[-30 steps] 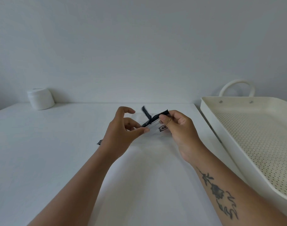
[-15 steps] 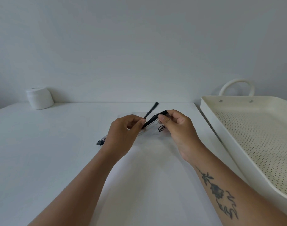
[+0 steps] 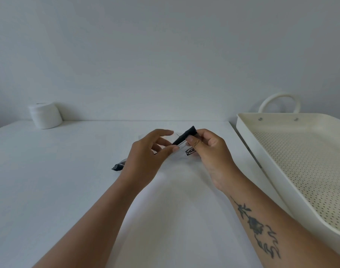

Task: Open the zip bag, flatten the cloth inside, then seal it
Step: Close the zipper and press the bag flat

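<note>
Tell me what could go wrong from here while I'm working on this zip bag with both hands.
1. Your right hand pinches only the black zip strip at one end, and your left hand looks loose, fingers spread; the clear zip bag could slip or twist.
2. The clear film is hard to see against the white table, so you might misjudge where the opening is.
3. The bag's far-left dark end rests on the table, so pulling could drag it.

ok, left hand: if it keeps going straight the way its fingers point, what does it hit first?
Likely the black zip strip of the clear plastic zip bag, pinched by the right hand. The left hand points up and right toward it; depth is unclear.
</note>
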